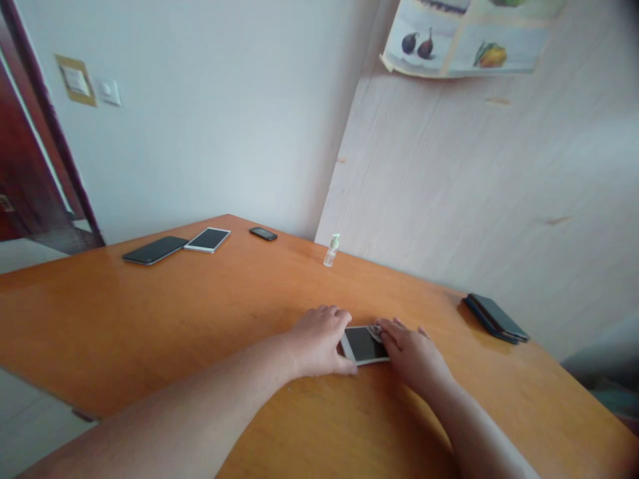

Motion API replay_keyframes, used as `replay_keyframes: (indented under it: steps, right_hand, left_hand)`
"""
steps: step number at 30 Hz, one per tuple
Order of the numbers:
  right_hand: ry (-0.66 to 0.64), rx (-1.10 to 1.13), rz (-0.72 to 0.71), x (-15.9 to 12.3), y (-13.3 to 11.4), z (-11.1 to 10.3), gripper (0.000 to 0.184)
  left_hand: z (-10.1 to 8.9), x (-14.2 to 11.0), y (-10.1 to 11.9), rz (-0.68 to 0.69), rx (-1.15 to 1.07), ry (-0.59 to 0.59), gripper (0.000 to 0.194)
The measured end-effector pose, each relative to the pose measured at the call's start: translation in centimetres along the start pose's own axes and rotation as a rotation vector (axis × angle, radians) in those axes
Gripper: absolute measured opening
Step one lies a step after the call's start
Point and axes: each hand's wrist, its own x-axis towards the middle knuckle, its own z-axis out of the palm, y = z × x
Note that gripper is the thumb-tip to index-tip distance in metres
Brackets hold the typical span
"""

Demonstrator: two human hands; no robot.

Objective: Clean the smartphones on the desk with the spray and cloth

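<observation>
A white phone (366, 346) with a dark screen lies flat on the wooden table in front of me. My left hand (324, 342) grips its left end, thumb at the near edge and fingers at the far edge. Over the phone's right part rests my right hand (412, 349), its fingers pressing a small crumpled pale wipe (375, 332) onto the screen. Most of the wipe and the phone's right end are hidden under those fingers.
A small clear spray bottle (330, 251) stands beyond my hands. At the back left lie a dark tablet (156, 250), a white tablet (208, 239) and a small black phone (263, 233). Stacked dark flat cases (496, 318) lie at the right, near the wooden board (449, 186).
</observation>
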Motion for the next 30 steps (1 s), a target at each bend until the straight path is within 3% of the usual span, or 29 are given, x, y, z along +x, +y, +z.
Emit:
replay_keyframes:
  steps: [2,4,8,10,17,20,25,27,30]
  right_hand:
    - [0.012,-0.039,0.057,0.1,0.6,0.2,0.038]
    - [0.028,-0.032,0.024,-0.2,-0.3,0.2,0.038]
    - [0.017,0.085,-0.275,-1.2,-4.1,0.0,0.040]
    - [-0.005,0.107,-0.357,-1.4,-4.6,-0.2,0.041]
    - [0.013,-0.104,0.058,-0.6,-0.6,-0.4,0.038]
    - [0.025,-0.092,-0.001,-1.0,-2.0,-0.5,0.037]
    - [-0.053,0.081,-0.296,-1.9,-4.9,-1.1,0.033]
    - [-0.055,0.064,-0.271,-1.7,-4.1,-1.1,0.034]
    - [-0.028,-0.031,-0.089,-1.0,-1.9,-1.0,0.035]
  left_hand:
    - [0.1,0.0,0.0,-0.001,0.011,0.008,0.064]
    - [0.1,0.0,-0.1,-0.004,0.013,0.015,0.062]
    - [0.1,0.0,-0.1,-0.004,-0.006,0.009,0.050]
    - [0.0,0.0,0.0,-0.005,-0.012,0.007,0.047]
    - [-0.1,-0.1,0.0,-0.009,0.033,0.012,0.060]
    - [-0.1,0.0,0.0,-0.022,0.048,0.009,0.062]
    - [-0.4,0.0,0.0,-0.049,0.070,-0.009,0.056]
    - [-0.5,-0.1,0.1,-0.053,0.074,-0.013,0.058]
    - [-0.6,-0.1,0.2,-0.052,0.080,-0.012,0.062]
